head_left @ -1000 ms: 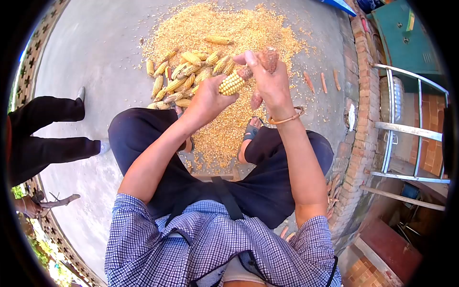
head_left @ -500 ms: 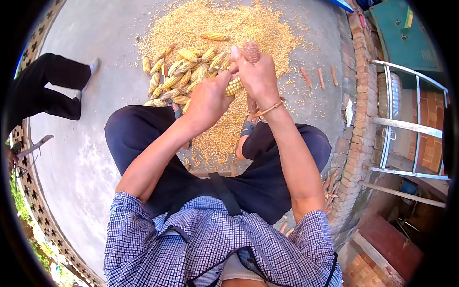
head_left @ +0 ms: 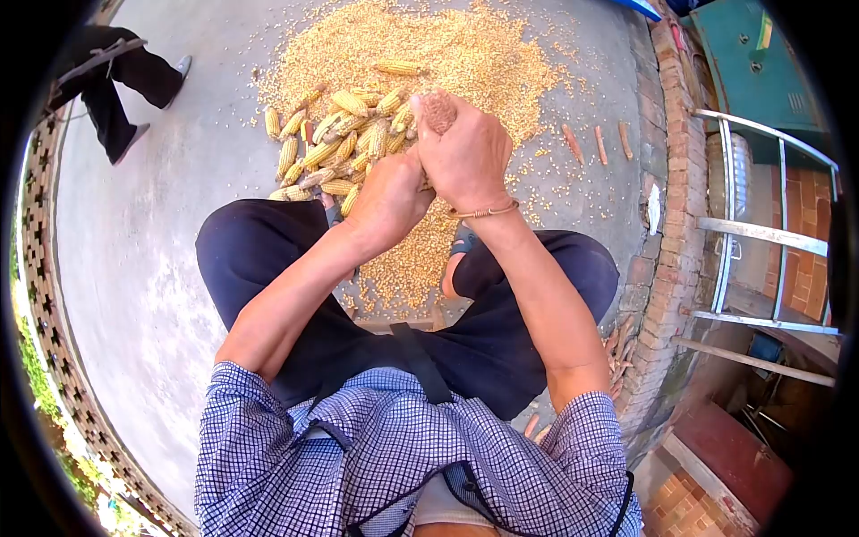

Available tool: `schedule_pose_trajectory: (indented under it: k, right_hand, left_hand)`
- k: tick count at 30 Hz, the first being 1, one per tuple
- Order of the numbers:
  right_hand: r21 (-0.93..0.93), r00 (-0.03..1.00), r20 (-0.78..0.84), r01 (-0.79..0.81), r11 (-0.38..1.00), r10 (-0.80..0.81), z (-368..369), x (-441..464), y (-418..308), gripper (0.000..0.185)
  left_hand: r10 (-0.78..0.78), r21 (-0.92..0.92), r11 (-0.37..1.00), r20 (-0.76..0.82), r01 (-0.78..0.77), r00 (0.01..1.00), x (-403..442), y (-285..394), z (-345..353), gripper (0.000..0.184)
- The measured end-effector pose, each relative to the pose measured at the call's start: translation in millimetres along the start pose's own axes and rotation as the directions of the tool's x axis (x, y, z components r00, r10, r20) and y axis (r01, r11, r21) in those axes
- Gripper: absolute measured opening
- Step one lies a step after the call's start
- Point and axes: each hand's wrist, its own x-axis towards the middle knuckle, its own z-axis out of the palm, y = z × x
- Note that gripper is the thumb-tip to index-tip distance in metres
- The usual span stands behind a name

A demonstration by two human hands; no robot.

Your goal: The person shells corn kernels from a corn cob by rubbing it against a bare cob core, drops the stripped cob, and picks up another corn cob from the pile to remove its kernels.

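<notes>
My right hand (head_left: 465, 157) is closed around reddish bare cobs (head_left: 439, 113), whose rough end sticks out above the fingers. Pressed against it from the left is my left hand (head_left: 386, 201), its fingers wrapped round a corn cob that the two hands now almost wholly hide. Beyond the hands lies a heap of yellow corn cobs (head_left: 333, 152). Loose kernels (head_left: 420, 40) spread around and behind the heap and down between my feet.
Several stripped cobs (head_left: 600, 146) lie to the right beside a low brick edge (head_left: 682, 179). A metal frame (head_left: 774, 234) and a green cabinet (head_left: 752, 67) stand further right. At the upper left, another person's legs (head_left: 116, 80) show, with a stick across them.
My right hand has moved left and down onto my left hand, covering the yellow cob between them. The other person's legs have moved up the left side.
</notes>
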Motion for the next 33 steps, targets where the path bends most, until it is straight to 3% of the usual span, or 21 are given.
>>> schedule_pose_trajectory:
  k: [2, 5, 6, 9, 10, 13, 14, 17, 20, 23, 24, 27, 28, 29, 30, 31, 32, 33]
  right_hand:
    - [-0.010, 0.998, -0.061, -0.036, 0.999, 0.036, 4.0, 6.2, 5.5, 0.037]
    - [0.310, 0.939, 0.179, -0.339, 0.888, 0.295, 6.8, 21.6, 23.3, 0.038]
    - [0.557, 0.936, 0.225, -0.350, 0.753, 0.269, -3.0, 20.0, 18.1, 0.039]
    - [0.392, 0.982, 0.166, -0.150, 0.908, 0.090, -11.1, 11.6, 18.8, 0.039]
    - [0.205, 0.949, -0.119, 0.310, 0.928, -0.291, -3.7, 8.5, 18.2, 0.042]
    - [-0.087, 0.840, -0.072, 0.532, 0.842, -0.538, 2.5, -1.1, 7.7, 0.047]
    - [-0.058, 0.891, 0.065, 0.454, 0.889, -0.450, -3.0, -1.4, 3.0, 0.048]
    - [-0.096, 0.986, 0.105, 0.141, 0.985, -0.131, 1.5, -1.6, -3.7, 0.047]
    - [-0.082, 0.973, 0.154, -0.163, 0.983, 0.174, 3.4, 11.1, 6.4, 0.052]
    - [0.094, 0.910, 0.270, -0.351, 0.932, 0.315, 7.8, 21.3, 19.4, 0.051]
    - [0.338, 0.863, 0.362, -0.474, 0.813, 0.352, 6.7, 22.5, 24.4, 0.048]
    - [0.587, 0.910, 0.374, -0.382, 0.714, 0.180, -4.7, 22.0, 32.0, 0.046]
    - [0.508, 0.924, 0.337, -0.341, 0.791, 0.182, -6.9, 18.0, 28.2, 0.045]
    - [0.396, 0.988, 0.155, -0.037, 0.918, -0.027, -7.2, 15.1, 23.0, 0.044]
    - [0.219, 0.965, 0.012, 0.255, 0.942, -0.263, -5.4, 10.2, 17.6, 0.043]
    - [-0.001, 0.860, -0.080, 0.505, 0.863, -0.504, -2.7, 5.9, 13.1, 0.042]
    - [0.014, 0.850, -0.091, 0.522, 0.853, -0.519, 2.6, 1.8, 9.9, 0.041]
    - [-0.001, 0.900, -0.014, 0.436, 0.900, -0.436, 2.6, -2.4, 6.3, 0.042]
  left_hand:
    - [-0.039, -0.022, 0.999, -0.016, 0.039, 0.999, 3.8, 4.0, 1.2, 0.023]
    - [-0.070, -0.123, 0.990, -0.062, 0.062, 0.996, 12.5, -15.0, 9.9, 0.026]
    - [-0.072, -0.171, 0.984, -0.074, 0.059, 0.995, 16.9, -18.2, 10.8, 0.027]
    - [-0.156, -0.334, 0.933, -0.043, 0.133, 0.987, 21.7, -23.2, 5.0, 0.032]
    - [-0.242, -0.375, 0.898, 0.017, 0.231, 0.970, 21.7, -13.1, -1.9, 0.032]
    - [0.064, -0.317, 0.942, -0.157, -0.112, 0.986, 11.6, -14.2, 5.2, 0.029]
    - [0.031, -0.350, 0.935, -0.087, -0.060, 0.996, 10.0, -12.6, 4.2, 0.026]
    - [0.045, -0.302, 0.951, -0.055, -0.059, 0.997, 4.2, -9.3, 4.5, 0.025]
    - [0.102, 0.116, 0.985, 0.182, -0.124, 0.978, 4.3, -19.1, 4.8, 0.026]
    - [0.025, -0.020, 1.000, 0.057, -0.024, 0.998, 8.2, -10.5, 5.1, 0.034]
    - [-0.068, -0.053, 0.996, 0.144, 0.076, 0.987, 14.7, -9.8, 2.2, 0.031]
    - [-0.065, -0.296, 0.953, 0.037, 0.073, 0.997, 21.5, -20.4, 3.7, 0.029]
    - [-0.031, -0.381, 0.924, 0.020, 0.036, 0.999, 23.6, -19.4, 1.4, 0.028]
    - [0.000, -0.460, 0.888, 0.001, 0.000, 1.000, 26.0, -17.8, -1.0, 0.027]
    - [0.024, -0.538, 0.843, -0.016, -0.029, 1.000, 26.3, -14.0, -3.3, 0.026]
    - [0.047, -0.612, 0.789, -0.036, -0.059, 0.998, 25.9, -12.9, -4.4, 0.026]
    - [0.080, -0.572, 0.815, -0.041, -0.089, 0.996, 25.2, -30.4, 3.5, 0.027]
    - [0.052, -0.522, 0.851, -0.004, -0.046, 0.999, 21.3, -30.5, 1.8, 0.028]
